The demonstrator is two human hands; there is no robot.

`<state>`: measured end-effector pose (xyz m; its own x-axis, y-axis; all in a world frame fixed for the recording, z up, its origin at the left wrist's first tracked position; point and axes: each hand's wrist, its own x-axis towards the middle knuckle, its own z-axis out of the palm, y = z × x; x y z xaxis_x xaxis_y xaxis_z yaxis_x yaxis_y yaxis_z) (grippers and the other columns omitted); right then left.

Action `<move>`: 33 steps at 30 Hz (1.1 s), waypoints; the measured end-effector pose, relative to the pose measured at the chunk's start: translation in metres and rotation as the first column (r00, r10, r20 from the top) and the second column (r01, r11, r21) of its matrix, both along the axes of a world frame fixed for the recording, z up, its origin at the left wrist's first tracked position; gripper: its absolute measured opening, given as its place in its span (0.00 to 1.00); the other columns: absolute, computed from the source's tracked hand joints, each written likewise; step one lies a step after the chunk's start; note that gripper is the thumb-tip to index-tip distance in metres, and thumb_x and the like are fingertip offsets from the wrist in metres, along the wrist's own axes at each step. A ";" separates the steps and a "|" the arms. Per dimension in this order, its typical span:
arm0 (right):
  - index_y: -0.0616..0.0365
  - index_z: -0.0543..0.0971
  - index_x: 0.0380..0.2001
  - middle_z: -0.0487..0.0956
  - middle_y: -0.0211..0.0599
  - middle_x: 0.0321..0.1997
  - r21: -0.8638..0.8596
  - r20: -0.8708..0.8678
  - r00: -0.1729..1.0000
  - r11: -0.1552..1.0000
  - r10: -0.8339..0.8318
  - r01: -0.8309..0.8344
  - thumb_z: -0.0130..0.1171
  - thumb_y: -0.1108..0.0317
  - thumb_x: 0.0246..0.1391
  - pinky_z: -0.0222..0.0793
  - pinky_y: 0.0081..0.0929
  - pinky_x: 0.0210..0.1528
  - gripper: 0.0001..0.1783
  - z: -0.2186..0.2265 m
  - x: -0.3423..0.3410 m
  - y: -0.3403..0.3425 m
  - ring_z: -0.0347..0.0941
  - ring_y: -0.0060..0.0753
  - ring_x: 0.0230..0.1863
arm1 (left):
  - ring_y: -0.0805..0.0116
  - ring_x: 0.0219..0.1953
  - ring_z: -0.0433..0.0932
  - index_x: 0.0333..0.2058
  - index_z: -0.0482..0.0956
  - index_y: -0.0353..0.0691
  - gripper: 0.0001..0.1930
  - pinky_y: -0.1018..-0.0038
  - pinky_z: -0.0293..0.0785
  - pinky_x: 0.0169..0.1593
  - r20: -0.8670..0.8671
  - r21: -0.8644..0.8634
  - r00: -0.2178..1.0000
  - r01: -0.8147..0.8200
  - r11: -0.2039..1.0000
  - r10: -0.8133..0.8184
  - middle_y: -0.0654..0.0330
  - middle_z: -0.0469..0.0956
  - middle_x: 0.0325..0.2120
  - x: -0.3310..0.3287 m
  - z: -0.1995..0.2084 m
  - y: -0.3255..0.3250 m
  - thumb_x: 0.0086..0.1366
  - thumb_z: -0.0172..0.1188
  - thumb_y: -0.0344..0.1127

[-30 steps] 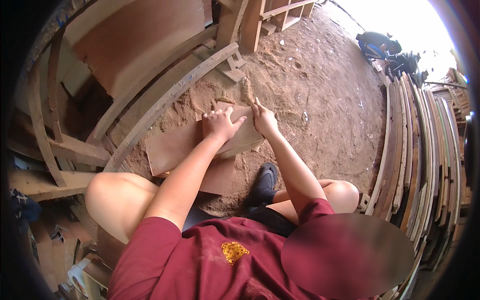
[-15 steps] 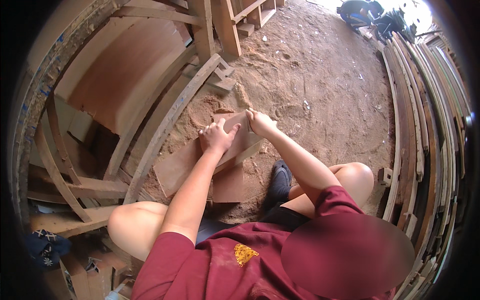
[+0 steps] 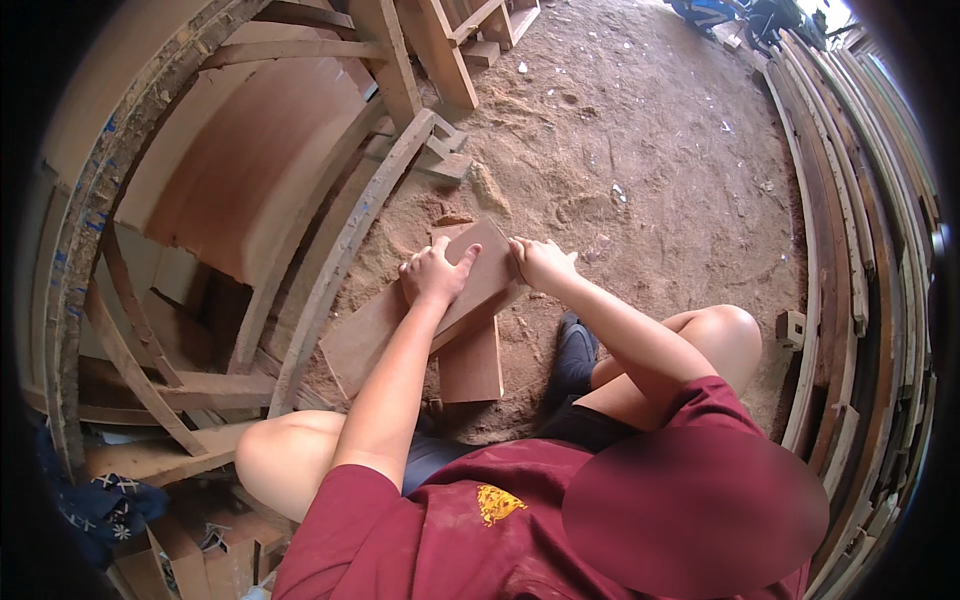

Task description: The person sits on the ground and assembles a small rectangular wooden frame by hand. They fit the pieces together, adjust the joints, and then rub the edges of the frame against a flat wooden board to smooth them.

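Observation:
A reddish-brown wooden board point(image 3: 368, 342) lies slantwise in front of me, across another wooden piece point(image 3: 472, 366) that rests on the sandy ground. My left hand point(image 3: 438, 274) presses on the board near its far right end, thumb stretched over the face and fingers at the far edge. At the board's right end, my right hand point(image 3: 545, 265) is closed with its fingertips against the edge. What it holds, if anything, is hidden by the curled fingers.
Curved wooden frames point(image 3: 355, 235) stand close on my left. Long stacked planks point(image 3: 838, 250) line the right side, with a small wood block point(image 3: 790, 329) beside them. Sawdust-covered ground point(image 3: 640, 150) stretches ahead. Dark patterned cloth point(image 3: 105, 505) lies at lower left.
My right hand has slid a little right and down along the board's end edge. My left hand stays on the board. The whole view has shifted slightly.

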<state>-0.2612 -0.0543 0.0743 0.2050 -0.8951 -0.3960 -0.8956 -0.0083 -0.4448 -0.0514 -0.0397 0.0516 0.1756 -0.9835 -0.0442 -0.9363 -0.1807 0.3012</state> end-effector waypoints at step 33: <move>0.54 0.82 0.49 0.80 0.50 0.56 -0.031 -0.102 0.989 0.993 0.110 -0.114 0.28 0.46 0.76 0.45 0.90 0.64 0.33 -0.015 -0.010 0.011 0.62 0.57 0.72 | 0.47 0.51 0.81 0.50 0.81 0.49 0.37 0.48 0.67 0.58 -0.069 -0.029 0.997 -0.033 0.999 0.031 0.48 0.84 0.43 0.000 -0.005 -0.002 0.60 0.53 0.77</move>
<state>-0.2716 -0.0429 0.0591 0.2659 -0.8831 -0.3867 -0.9279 -0.1257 -0.3509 -0.0513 -0.0420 0.0464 0.2045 -0.9785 -0.0275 -0.9071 -0.2000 0.3704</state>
